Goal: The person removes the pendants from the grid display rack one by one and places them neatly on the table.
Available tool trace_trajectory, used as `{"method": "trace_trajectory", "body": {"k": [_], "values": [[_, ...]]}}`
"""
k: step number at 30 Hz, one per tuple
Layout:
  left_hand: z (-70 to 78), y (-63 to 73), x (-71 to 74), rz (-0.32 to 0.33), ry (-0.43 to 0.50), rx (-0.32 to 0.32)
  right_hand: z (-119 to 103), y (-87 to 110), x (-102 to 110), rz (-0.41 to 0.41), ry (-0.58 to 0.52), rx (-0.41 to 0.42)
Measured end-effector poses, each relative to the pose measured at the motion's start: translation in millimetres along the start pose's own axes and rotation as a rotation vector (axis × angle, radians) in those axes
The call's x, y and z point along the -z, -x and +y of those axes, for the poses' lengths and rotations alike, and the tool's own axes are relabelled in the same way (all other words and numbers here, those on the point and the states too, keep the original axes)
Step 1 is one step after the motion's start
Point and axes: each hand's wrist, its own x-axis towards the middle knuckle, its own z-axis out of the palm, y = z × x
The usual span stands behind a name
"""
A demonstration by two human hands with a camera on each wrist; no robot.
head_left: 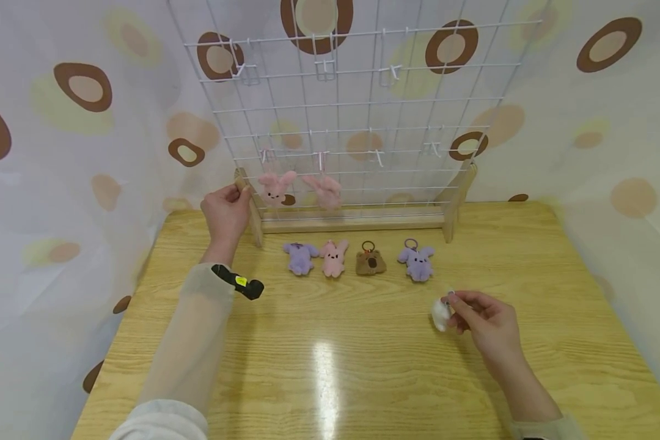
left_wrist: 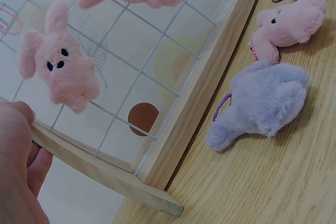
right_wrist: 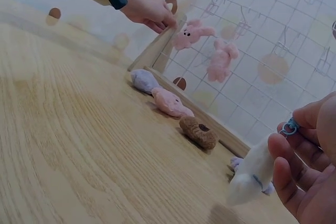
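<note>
My left hand (head_left: pixel 227 214) grips the wooden side post (left_wrist: pixel 100 166) at the left end of a white wire grid rack (head_left: pixel 357 116). Above the table at the right, my right hand (head_left: pixel 486 321) pinches the ring of a white plush keychain (right_wrist: pixel 252 174), which dangles below the fingers. Two pink plush bunnies hang from the rack's lower hooks: one faces out (head_left: pixel 275 188), the other is turned away (head_left: pixel 326 192). On the table before the rack lie a purple plush (head_left: pixel 300 258), a pink bunny (head_left: pixel 334 259), a brown bear (head_left: pixel 371 263) and another purple plush (head_left: pixel 417 264).
Bare white hooks stick out from the grid, among them a lower one (head_left: pixel 377 157) and an upper one (head_left: pixel 324 68). The rack's wooden base bar (head_left: pixel 357 220) runs along the back of the wooden table (head_left: pixel 390 373). A patterned sheet (head_left: pixel 610 122) covers the walls.
</note>
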Motion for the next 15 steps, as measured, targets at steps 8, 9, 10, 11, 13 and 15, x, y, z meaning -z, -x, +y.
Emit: {"method": "trace_trajectory", "body": {"k": [8, 9, 10, 11, 13, 15], "values": [[-1.0, 1.4, 0.2, -0.012, 0.008, 0.021, 14.0, -1.2, 0.0, -0.008, -0.059, -0.019], [-0.9, 1.4, -0.1, -0.014, 0.008, 0.025, 15.5, -1.8, -0.4, -0.005, -0.063, -0.023], [-1.3, 1.2, -0.4, -0.017, 0.010, 0.027, 16.6, -2.7, -1.2, 0.003, -0.067, -0.026], [-1.5, 0.9, -0.8, -0.019, 0.012, 0.029, 17.4, -3.6, -2.0, 0.012, -0.061, -0.028], [-1.6, 0.3, -1.2, -0.017, 0.013, 0.029, 18.2, -6.2, -3.9, 0.026, -0.043, -0.030], [-1.6, -0.3, -1.0, -0.011, 0.013, 0.026, 17.9, -8.9, -6.6, 0.040, -0.037, -0.034]]}}
